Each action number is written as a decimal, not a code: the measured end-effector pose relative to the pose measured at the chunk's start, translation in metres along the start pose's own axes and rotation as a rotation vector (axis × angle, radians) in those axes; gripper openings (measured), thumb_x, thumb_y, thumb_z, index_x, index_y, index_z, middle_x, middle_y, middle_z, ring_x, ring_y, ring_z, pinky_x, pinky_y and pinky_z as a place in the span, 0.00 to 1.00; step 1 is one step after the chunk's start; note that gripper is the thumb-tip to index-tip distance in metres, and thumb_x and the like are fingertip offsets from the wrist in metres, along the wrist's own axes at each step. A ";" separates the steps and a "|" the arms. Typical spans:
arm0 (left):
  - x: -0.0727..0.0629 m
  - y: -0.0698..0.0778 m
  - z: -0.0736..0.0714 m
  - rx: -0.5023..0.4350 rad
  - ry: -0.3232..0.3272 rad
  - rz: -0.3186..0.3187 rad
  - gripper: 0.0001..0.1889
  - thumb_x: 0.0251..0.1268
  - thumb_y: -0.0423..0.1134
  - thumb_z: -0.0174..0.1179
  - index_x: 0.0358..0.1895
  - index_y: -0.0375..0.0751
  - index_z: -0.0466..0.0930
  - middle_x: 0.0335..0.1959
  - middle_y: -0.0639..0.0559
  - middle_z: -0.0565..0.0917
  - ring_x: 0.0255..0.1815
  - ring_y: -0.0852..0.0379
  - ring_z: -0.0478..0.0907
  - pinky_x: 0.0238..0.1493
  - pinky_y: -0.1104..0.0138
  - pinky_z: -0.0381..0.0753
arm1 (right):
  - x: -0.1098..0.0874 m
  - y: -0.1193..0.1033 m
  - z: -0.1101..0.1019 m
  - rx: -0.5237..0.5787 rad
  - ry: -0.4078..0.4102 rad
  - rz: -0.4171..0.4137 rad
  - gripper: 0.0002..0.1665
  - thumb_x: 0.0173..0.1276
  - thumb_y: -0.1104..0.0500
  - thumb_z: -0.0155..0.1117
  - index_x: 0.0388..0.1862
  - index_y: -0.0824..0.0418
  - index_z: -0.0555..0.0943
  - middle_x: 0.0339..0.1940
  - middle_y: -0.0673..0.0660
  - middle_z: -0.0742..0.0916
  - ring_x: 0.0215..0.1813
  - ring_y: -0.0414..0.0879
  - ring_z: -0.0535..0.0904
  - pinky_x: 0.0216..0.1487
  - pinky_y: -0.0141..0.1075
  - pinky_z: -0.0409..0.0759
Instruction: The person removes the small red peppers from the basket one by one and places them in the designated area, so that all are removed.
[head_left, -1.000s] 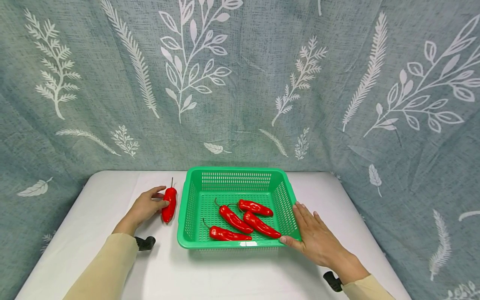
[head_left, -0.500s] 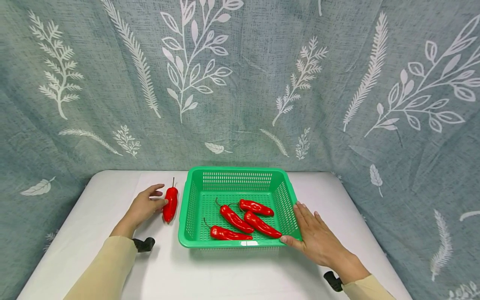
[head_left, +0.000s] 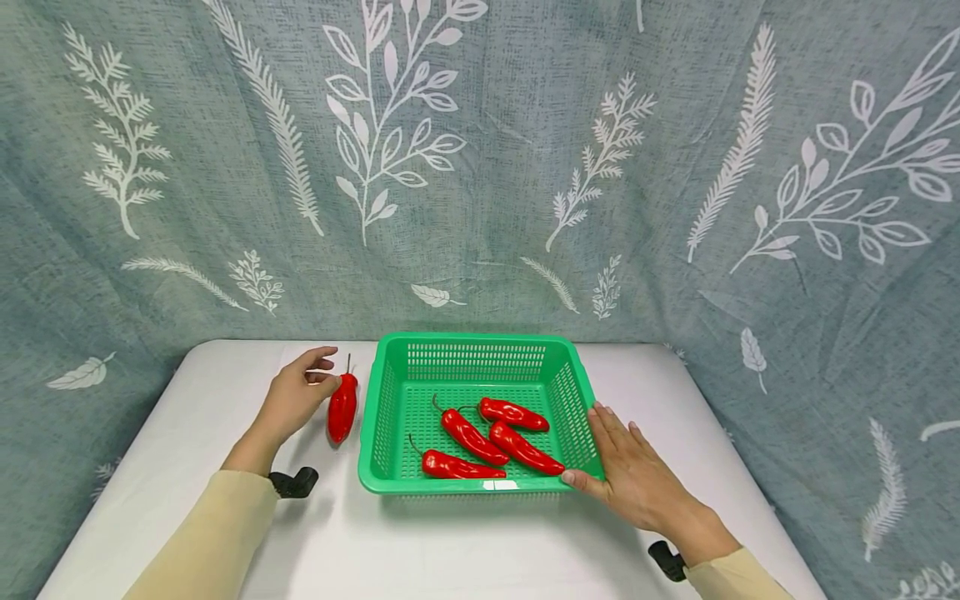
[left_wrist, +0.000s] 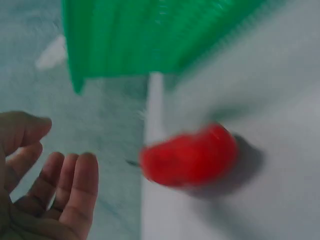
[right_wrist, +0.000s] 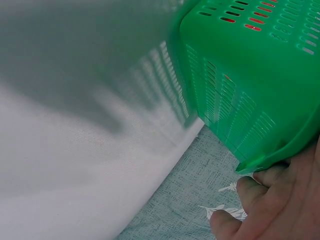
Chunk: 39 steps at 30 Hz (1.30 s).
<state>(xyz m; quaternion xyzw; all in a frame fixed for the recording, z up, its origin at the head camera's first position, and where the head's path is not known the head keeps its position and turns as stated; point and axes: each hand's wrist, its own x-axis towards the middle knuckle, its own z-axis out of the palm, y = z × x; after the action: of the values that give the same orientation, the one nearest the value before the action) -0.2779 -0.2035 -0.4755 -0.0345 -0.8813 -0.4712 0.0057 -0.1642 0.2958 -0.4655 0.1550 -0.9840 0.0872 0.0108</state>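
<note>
A red chili pepper (head_left: 342, 414) lies on the white table left of the green basket, its stem pointing to the back. My left hand (head_left: 296, 398) hovers by the pepper's stem end with fingers loosely bent. In the left wrist view, a gap shows between that hand (left_wrist: 77, 200) and the pepper (left_wrist: 192, 157), and nothing is between thumb and fingers. My right hand (head_left: 637, 479) rests against the right rim of the green basket (head_left: 480, 337), fingers straight, thumb at the front corner. The right wrist view shows its fingers along the basket's edge (right_wrist: 295, 145).
Several red peppers (head_left: 467, 437) lie inside the basket with thin stems. Behind the white table (head_left: 465, 554) hangs a grey-green curtain (head_left: 495, 208) with white leaf prints. A black camera mount (head_left: 294, 482) sits at my left wrist, another mount (head_left: 667, 561) at my right.
My left hand was at the side of the pepper; it has shifted up toward the stem end and away from the pepper's body. The right hand and basket have stayed put.
</note>
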 end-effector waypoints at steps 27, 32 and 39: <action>-0.008 0.134 0.066 0.162 -0.173 0.157 0.23 0.73 0.36 0.66 0.69 0.42 0.79 0.61 0.40 0.83 0.58 0.43 0.84 0.55 0.52 0.86 | 0.000 0.001 -0.002 -0.019 0.002 -0.013 0.62 0.75 0.25 0.54 0.84 0.71 0.55 0.86 0.68 0.60 0.87 0.65 0.54 0.83 0.63 0.55; 0.001 0.135 0.087 0.154 -0.185 0.160 0.25 0.70 0.36 0.69 0.69 0.41 0.79 0.58 0.41 0.85 0.57 0.44 0.84 0.55 0.52 0.86 | -0.001 0.002 -0.001 -0.012 0.004 -0.010 0.62 0.75 0.25 0.54 0.85 0.71 0.55 0.86 0.68 0.60 0.87 0.64 0.53 0.83 0.63 0.54; 0.006 0.131 0.110 0.180 -0.191 0.136 0.26 0.69 0.36 0.71 0.69 0.43 0.79 0.57 0.41 0.86 0.57 0.43 0.83 0.56 0.50 0.84 | -0.001 0.001 -0.002 0.002 -0.006 -0.014 0.62 0.75 0.25 0.54 0.85 0.71 0.54 0.86 0.68 0.60 0.87 0.65 0.53 0.83 0.63 0.54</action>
<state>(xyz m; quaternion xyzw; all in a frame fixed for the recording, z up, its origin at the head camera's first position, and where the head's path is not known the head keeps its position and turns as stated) -0.2730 -0.0392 -0.4278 -0.1383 -0.9122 -0.3832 -0.0433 -0.1635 0.2972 -0.4639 0.1620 -0.9828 0.0879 0.0084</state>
